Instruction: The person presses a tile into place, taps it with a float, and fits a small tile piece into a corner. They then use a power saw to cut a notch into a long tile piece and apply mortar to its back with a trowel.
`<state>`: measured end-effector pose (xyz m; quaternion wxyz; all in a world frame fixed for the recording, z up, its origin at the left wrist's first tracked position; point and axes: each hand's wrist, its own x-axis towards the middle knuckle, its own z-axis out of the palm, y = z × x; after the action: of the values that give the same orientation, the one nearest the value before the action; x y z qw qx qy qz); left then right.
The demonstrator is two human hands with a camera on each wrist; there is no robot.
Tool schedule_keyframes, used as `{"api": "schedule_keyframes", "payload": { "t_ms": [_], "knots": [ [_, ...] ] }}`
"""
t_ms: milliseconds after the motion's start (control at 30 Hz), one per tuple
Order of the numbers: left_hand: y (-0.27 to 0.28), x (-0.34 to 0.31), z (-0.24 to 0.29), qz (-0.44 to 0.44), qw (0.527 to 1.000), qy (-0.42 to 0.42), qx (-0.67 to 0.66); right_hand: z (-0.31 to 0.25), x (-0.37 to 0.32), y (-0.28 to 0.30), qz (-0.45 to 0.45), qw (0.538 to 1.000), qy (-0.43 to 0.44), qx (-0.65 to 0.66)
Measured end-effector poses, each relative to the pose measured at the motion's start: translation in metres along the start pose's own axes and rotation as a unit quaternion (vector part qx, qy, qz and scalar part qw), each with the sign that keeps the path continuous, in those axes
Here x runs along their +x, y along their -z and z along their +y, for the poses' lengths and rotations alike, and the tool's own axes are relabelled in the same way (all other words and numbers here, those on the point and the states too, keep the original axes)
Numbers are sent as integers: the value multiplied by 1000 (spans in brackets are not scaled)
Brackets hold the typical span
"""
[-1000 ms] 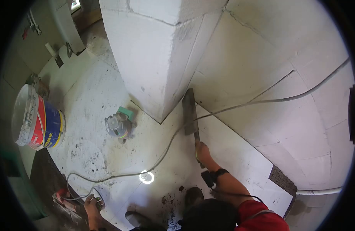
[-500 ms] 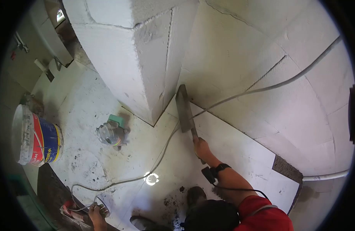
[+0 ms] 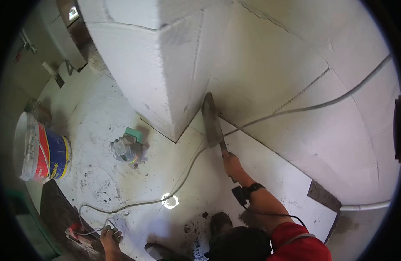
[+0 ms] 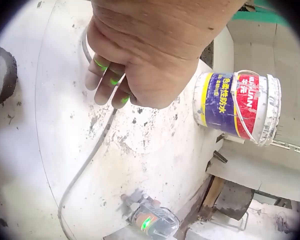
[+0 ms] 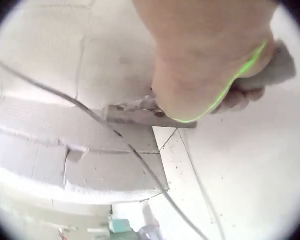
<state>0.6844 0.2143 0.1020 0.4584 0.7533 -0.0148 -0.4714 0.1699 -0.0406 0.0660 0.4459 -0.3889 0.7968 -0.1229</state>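
Note:
My right hand [image 3: 235, 166] grips the handle of a long flat-bladed trowel [image 3: 212, 122]. The blade reaches up into the corner where the white block pillar [image 3: 170, 87] meets the wall [image 3: 270, 78]. In the right wrist view, grey residue marks the trowel [image 5: 150, 119], and a green laser line crosses the hand [image 5: 205, 75]. Low on the left, my left hand [image 3: 110, 239] has curled fingers holding a loop of grey cable [image 3: 122, 209]. The left wrist view shows the cable [image 4: 92, 152] running out beneath the fingertips, the palm hiding the held part.
A laser level [image 3: 127, 148] stands on the white tiled floor [image 3: 100, 104] by the pillar. A paint-smeared bucket [image 3: 43, 148] is at the left. The cable stretches in front of the trowel toward the upper right. A red-handled tool [image 3: 74, 230] lies beside the left hand.
The head view has swung, with the pillar appearing farther left than at first. The trowel blade has shifted and tilted slightly at the corner. The left hand keeps its place by the cable loop.

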Motion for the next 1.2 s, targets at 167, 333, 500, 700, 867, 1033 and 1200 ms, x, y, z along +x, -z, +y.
{"api": "schedule_keyframes", "payload": {
  "t_ms": [167,333,500,700,867,1033,1200],
  "knots": [
    [-4,-4,-9,19,1000,6,10,72,25,-8,72,949,293,-91],
    [12,-8,-15,46,998,40,-2,15,-12,15,-16,998,30,47],
    [2,1,-14,31,998,43,-26,60,22,-24,70,979,184,-53],
    [3,-12,-2,17,996,58,60,42,-8,-55,94,977,181,-55],
    [16,-14,15,7,996,77,35,33,-10,-67,83,974,212,-14],
    [-14,-10,20,-13,995,45,88,20,-6,-68,95,986,127,47],
    [-23,-14,17,2,993,36,109,10,-31,-47,82,978,178,74]
  ]
}}
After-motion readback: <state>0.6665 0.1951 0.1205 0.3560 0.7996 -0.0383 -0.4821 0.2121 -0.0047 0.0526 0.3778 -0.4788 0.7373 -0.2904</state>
